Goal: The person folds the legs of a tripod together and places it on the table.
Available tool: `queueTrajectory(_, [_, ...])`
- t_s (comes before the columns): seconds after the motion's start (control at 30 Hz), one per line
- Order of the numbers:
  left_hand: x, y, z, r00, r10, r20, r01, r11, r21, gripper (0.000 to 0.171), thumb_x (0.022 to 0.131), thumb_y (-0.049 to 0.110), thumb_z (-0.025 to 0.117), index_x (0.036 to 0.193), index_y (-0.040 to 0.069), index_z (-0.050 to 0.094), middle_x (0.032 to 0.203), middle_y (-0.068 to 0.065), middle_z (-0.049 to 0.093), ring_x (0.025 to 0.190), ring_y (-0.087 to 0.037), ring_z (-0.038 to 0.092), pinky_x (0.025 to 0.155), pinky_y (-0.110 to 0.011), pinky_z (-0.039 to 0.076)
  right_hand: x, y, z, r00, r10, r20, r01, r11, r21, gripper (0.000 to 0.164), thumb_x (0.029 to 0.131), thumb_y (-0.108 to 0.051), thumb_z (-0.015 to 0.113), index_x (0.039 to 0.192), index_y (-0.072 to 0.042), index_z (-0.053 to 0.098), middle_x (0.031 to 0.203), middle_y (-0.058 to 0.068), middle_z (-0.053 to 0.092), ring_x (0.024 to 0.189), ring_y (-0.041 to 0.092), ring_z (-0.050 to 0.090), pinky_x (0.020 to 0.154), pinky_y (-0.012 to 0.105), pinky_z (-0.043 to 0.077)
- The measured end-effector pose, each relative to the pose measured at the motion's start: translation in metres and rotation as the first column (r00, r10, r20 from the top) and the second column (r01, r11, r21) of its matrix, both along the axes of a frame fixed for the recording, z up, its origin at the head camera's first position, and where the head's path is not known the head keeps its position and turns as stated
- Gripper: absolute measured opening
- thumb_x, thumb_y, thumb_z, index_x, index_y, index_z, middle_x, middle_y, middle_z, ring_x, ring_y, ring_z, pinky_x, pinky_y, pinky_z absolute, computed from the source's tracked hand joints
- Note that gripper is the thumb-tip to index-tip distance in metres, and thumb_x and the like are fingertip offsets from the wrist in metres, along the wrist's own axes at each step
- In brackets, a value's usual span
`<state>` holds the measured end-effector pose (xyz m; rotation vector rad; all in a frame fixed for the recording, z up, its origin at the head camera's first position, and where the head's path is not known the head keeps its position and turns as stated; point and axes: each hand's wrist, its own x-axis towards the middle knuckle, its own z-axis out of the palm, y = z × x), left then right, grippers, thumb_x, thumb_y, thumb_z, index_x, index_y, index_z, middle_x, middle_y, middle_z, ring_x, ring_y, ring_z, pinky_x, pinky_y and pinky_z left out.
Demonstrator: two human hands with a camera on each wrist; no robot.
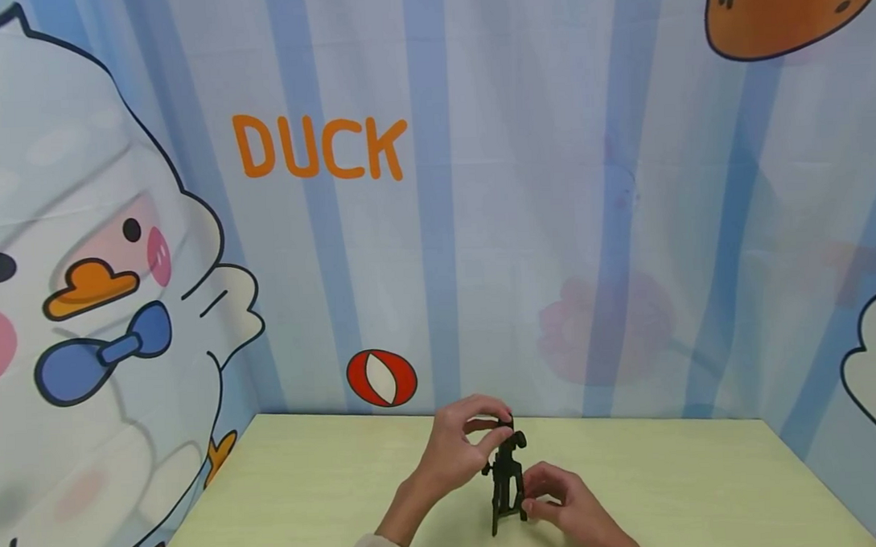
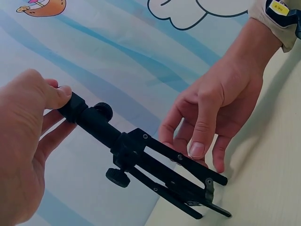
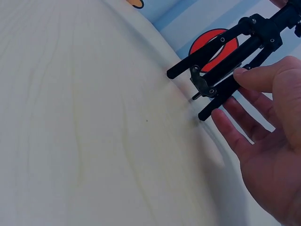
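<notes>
A small black tripod (image 1: pixel 506 467) stands nearly upright over the table, its legs folded out only a little. My left hand (image 1: pixel 454 447) pinches its top end between thumb and fingers. Low on the right side, my right hand (image 1: pixel 572 506) has its thumb and fingers about one leg (image 3: pixel 226 89), as the right wrist view shows. Two knobs stick out from the tripod in the left wrist view: an upper knob (image 2: pixel 104 110) near the head and a lower knob (image 2: pixel 117 177) by the leg joint. Metal braces (image 2: pixel 209 189) link the legs to the centre column.
The pale yellow wooden table (image 1: pixel 308 487) reaches back to a blue-and-white striped curtain (image 1: pixel 509 223) with duck drawings and orange lettering. The curtain also hangs along the table's left and right sides.
</notes>
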<state>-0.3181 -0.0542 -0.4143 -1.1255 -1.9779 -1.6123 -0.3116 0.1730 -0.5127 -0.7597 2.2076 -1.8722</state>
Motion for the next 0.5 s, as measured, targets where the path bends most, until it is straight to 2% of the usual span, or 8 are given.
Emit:
queueTrajectory(0.23, [0.0016, -0.0016, 0.0003, 0.999, -0.018, 0.049, 0.017, 1.0, 0.013, 0.011, 0.095, -0.002, 0.074, 0.105, 0.002, 0.072, 0.111, -0.005, 0.073, 0.107, -0.019, 0.069, 0.091, -0.034, 0.061, -0.0008, 0.001, -0.0001, 0.996, 0.068, -0.064, -0.067, 0.998, 0.005, 0.023, 0.1, -0.003, 0.066, 0.118, 0.011, 0.064, 0.112, 0.02, 0.068, 0.103, 0.018, 0.068, 0.089, 0.028, 0.057])
queueTrajectory(0.37, [0.0025, -0.0024, 0.0015, 0.997, -0.031, 0.066, 0.03, 0.999, 0.024, 0.011, 0.095, -0.003, 0.072, 0.105, 0.003, 0.072, 0.113, -0.008, 0.073, 0.108, -0.023, 0.07, 0.092, -0.036, 0.061, -0.0014, 0.0014, -0.0009, 0.994, 0.099, -0.05, -0.099, 0.995, -0.003, 0.022, 0.1, -0.002, 0.065, 0.12, 0.008, 0.066, 0.114, 0.02, 0.069, 0.104, 0.015, 0.068, 0.089, 0.027, 0.056])
queueTrajectory(0.5, [0.0023, -0.0033, 0.0011, 0.997, -0.042, 0.071, 0.04, 0.999, 0.023, 0.014, 0.096, -0.005, 0.07, 0.105, 0.005, 0.072, 0.114, -0.014, 0.073, 0.109, -0.026, 0.07, 0.092, -0.036, 0.06, -0.0015, 0.0009, -0.0018, 0.99, 0.129, -0.057, -0.128, 0.992, 0.009, 0.023, 0.099, -0.003, 0.066, 0.12, 0.006, 0.068, 0.114, 0.026, 0.068, 0.102, 0.016, 0.068, 0.088, 0.027, 0.055])
